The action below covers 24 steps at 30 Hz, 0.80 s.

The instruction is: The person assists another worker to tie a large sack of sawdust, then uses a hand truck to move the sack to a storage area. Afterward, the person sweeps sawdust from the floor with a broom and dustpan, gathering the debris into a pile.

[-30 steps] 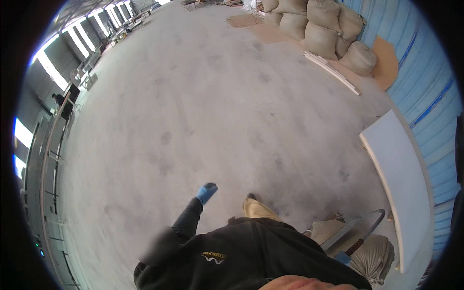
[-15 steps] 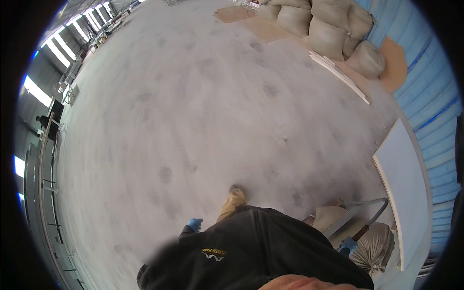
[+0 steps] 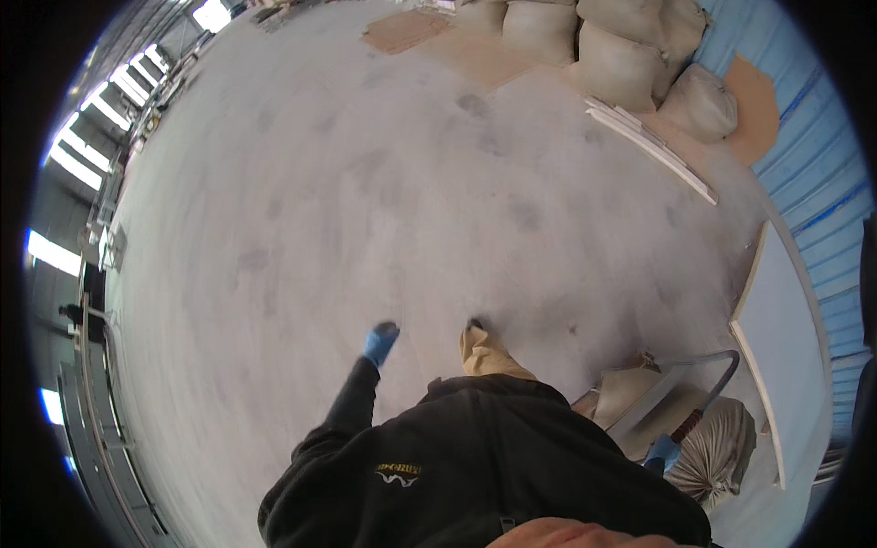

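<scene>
Nearest is the dark jacket (image 3: pixel 566 457) of the person, with one tan trouser leg (image 3: pixel 489 354) in front of it. At the lower right, the right hand (image 3: pixel 664 452), in a blue glove, is closed around a brown grip (image 3: pixel 687 426). This grip belongs to a bent grey metal bar (image 3: pixel 731 374), which passes above a tied beige sack (image 3: pixel 717 447). The left hand (image 3: pixel 381 344), also gloved in blue, is stretched forward over the grey floor (image 3: pixel 411 228); its tip looks dark and blurred, so I cannot tell whether its fingers are wide, narrow or holding something. To the right of the tied sack lies a white panel (image 3: pixel 776 338) with a pale edge. Farther away, pale strips (image 3: pixel 658 155) lie on the floor before a pile of full sacks (image 3: pixel 617 64), beside a blue wall (image 3: pixel 813 173). Flat brown sheets (image 3: pixel 402 30) lie still farther, and bright windows (image 3: pixel 55 251) line the left side.
</scene>
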### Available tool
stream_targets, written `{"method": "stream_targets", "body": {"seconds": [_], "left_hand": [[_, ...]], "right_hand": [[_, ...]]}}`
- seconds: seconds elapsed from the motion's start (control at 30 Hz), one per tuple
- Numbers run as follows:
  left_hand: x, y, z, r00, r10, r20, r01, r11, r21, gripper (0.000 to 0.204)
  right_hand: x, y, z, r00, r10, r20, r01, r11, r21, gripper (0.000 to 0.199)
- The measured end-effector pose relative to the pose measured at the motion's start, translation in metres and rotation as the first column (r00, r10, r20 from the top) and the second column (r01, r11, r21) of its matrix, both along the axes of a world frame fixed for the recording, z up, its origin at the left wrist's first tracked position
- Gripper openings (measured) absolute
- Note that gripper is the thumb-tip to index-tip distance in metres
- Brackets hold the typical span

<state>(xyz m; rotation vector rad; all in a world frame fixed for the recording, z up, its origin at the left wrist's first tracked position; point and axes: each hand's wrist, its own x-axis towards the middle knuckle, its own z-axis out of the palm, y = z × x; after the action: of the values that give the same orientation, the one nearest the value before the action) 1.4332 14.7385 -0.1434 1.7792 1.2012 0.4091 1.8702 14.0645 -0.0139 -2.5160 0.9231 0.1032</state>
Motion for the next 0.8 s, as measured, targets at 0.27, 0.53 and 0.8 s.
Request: {"method": "stream_targets", "body": {"seconds": [0.27,0.53,0.8], "left_hand": [[0.058,0.227,0.019,0.903,0.186,-0.388,-0.413,0.626,-0.661,0.025],[0.174,0.565,-0.038,0.937,0.0,-0.349,-0.261,0.665,-0.7,0.027],[0.472,0.938,-0.019,0.986,0.022,-0.166,-0.061,0.97,-0.235,0.018]], "right_hand": [[0.114,0.296,-0.008,0.994,-0.072,-0.081,0.075,0.997,0.029,0.026],[0.219,0.542,-0.037,0.984,-0.177,-0.021,0.177,0.966,0.187,0.026],[0.337,0.812,-0.031,0.984,-0.175,-0.013,0.176,0.976,0.128,0.028]]}}
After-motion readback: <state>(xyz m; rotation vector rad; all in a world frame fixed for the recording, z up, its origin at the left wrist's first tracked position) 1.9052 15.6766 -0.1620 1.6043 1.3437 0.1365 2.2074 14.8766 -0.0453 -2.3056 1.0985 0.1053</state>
